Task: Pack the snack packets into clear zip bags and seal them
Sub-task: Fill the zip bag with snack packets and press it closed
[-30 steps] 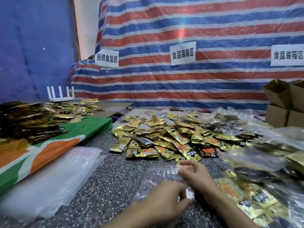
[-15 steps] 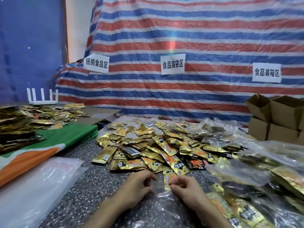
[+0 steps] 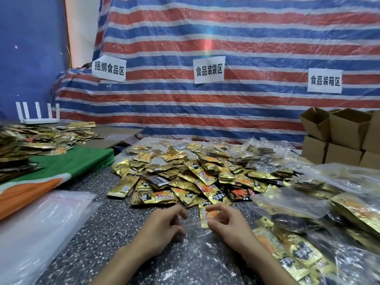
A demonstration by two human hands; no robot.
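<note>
The left hand (image 3: 164,225) and right hand (image 3: 228,223) have drawn apart since half a second ago, each pinching one side of the mouth of the clear zip bag (image 3: 193,249), so loading seems begun. A flat gold snack packet (image 3: 206,214) lies at that mouth, though whether inside the crinkled glossy film or under it is hard to tell. Beyond, foil packets (image 3: 185,177) heap on the speckled table (image 3: 107,233).

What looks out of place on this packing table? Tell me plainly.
The white router with upright antennas, far left at the back, behind a heap of gold packets. It seems unrelated to snack packing; nothing looks damaged.
</note>
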